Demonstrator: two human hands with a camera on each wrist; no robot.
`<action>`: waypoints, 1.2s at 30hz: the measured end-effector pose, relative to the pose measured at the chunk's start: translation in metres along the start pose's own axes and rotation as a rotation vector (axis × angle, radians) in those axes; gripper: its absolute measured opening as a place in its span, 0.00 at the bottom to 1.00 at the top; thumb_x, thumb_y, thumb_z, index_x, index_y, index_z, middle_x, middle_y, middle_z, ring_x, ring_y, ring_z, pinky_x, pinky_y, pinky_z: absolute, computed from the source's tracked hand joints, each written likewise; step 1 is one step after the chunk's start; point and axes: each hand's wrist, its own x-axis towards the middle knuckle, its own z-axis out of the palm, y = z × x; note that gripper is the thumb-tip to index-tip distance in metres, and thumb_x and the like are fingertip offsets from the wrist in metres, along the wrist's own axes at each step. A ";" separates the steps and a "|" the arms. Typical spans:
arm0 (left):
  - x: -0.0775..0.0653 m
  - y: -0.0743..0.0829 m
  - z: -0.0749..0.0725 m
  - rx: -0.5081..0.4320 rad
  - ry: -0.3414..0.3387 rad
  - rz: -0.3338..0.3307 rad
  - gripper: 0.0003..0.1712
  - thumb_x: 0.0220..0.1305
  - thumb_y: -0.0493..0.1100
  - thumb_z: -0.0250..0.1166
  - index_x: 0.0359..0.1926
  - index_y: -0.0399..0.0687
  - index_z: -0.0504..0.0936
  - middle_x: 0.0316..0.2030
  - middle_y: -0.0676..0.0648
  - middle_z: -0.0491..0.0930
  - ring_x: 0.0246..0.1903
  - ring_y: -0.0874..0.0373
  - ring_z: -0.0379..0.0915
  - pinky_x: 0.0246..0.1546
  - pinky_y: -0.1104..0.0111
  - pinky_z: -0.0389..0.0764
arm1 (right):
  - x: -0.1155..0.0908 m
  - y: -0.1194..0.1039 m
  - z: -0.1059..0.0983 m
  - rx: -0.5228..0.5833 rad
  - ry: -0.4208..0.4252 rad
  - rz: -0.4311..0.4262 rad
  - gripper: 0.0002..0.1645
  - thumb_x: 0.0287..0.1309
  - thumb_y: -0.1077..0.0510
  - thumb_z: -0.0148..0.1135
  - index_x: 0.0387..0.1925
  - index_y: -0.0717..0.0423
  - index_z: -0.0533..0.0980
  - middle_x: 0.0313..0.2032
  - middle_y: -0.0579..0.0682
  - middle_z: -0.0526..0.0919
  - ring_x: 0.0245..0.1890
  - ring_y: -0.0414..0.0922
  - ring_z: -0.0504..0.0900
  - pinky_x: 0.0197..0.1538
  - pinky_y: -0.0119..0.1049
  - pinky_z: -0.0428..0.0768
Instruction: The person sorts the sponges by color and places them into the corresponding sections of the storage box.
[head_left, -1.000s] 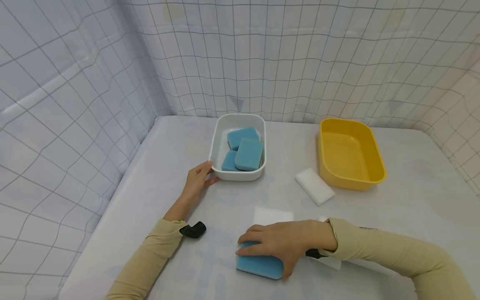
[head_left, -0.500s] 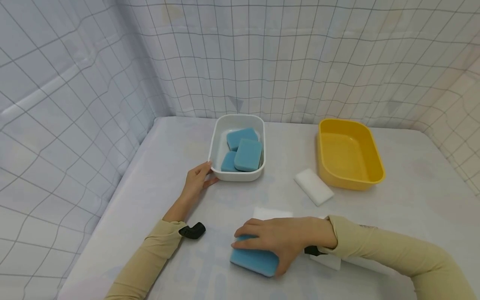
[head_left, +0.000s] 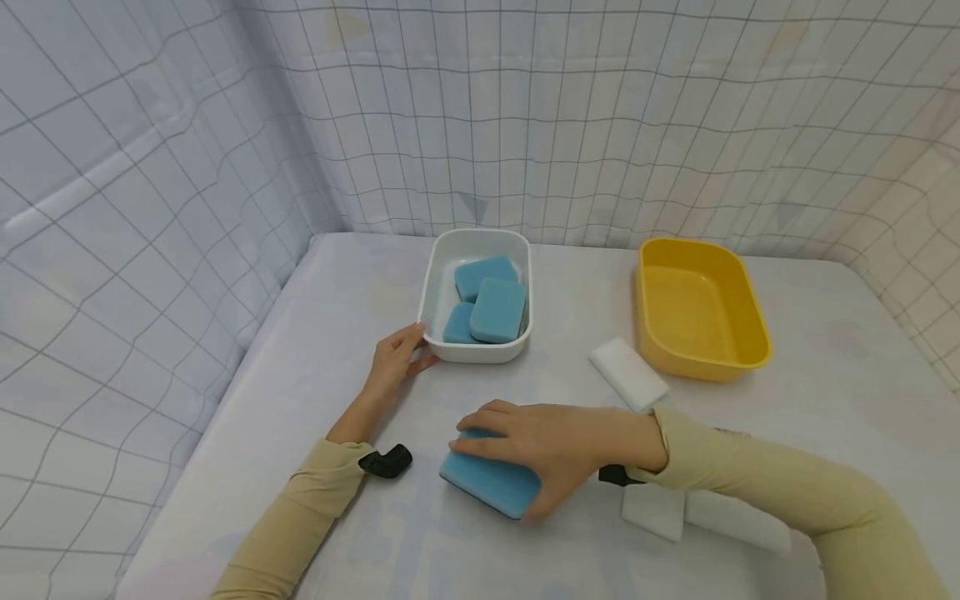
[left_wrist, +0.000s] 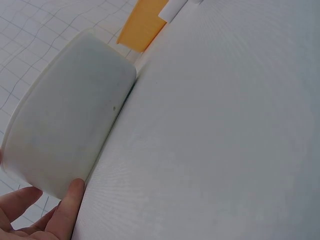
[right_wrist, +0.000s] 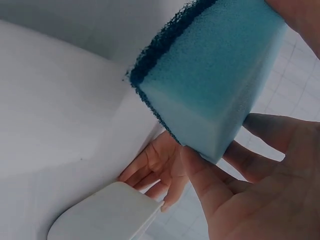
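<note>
No text, label, brand, number or sign can be read in any view. Near the cuff of the right sleeve (head_left: 795, 487), in the lower right of the head view, sits a small, thin, darkish mark (head_left: 732, 432); it is too small and faint to tell whether it is lettering. In the left half of the left wrist view, the outer wall of the white tub (left_wrist: 70, 110) bears one tiny dark spot (left_wrist: 114, 108), which forms no readable character.
</note>
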 end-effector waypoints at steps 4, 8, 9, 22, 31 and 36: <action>0.000 -0.001 -0.001 0.007 -0.010 0.004 0.30 0.73 0.50 0.46 0.68 0.37 0.61 0.66 0.38 0.61 0.64 0.48 0.61 0.52 0.68 0.80 | 0.002 0.007 -0.005 0.004 0.035 0.047 0.56 0.47 0.36 0.66 0.72 0.47 0.50 0.69 0.51 0.55 0.66 0.45 0.59 0.65 0.36 0.72; 0.000 -0.001 -0.001 0.008 -0.015 0.004 0.30 0.73 0.50 0.46 0.68 0.38 0.61 0.66 0.39 0.61 0.65 0.48 0.61 0.52 0.68 0.80 | 0.004 0.015 -0.009 0.009 0.079 0.081 0.57 0.46 0.36 0.67 0.72 0.49 0.51 0.70 0.52 0.55 0.66 0.46 0.59 0.66 0.39 0.71; 0.000 -0.002 -0.001 0.008 -0.015 0.003 0.29 0.73 0.50 0.46 0.68 0.38 0.61 0.66 0.39 0.61 0.65 0.48 0.61 0.51 0.69 0.80 | 0.004 0.017 -0.010 0.010 0.092 0.086 0.57 0.46 0.36 0.67 0.72 0.49 0.51 0.70 0.53 0.55 0.66 0.46 0.60 0.66 0.39 0.71; 0.002 0.001 -0.001 -0.018 0.001 0.001 0.30 0.72 0.50 0.47 0.67 0.35 0.62 0.65 0.37 0.61 0.63 0.48 0.61 0.45 0.75 0.82 | 0.012 0.055 -0.027 -0.019 0.253 0.130 0.57 0.46 0.39 0.69 0.71 0.54 0.52 0.68 0.57 0.56 0.65 0.50 0.61 0.64 0.41 0.74; 0.001 0.001 -0.001 -0.022 -0.001 -0.006 0.28 0.73 0.50 0.46 0.66 0.36 0.64 0.64 0.40 0.63 0.60 0.52 0.64 0.49 0.71 0.82 | 0.027 0.079 -0.036 -0.028 0.414 0.249 0.56 0.44 0.40 0.70 0.70 0.57 0.56 0.66 0.60 0.60 0.64 0.53 0.63 0.61 0.45 0.75; 0.002 0.000 -0.001 -0.009 -0.007 0.009 0.29 0.73 0.50 0.46 0.66 0.36 0.63 0.65 0.39 0.63 0.61 0.51 0.63 0.50 0.69 0.82 | 0.038 0.090 -0.041 0.003 0.464 0.343 0.56 0.45 0.40 0.69 0.70 0.56 0.55 0.66 0.61 0.60 0.63 0.54 0.65 0.61 0.46 0.75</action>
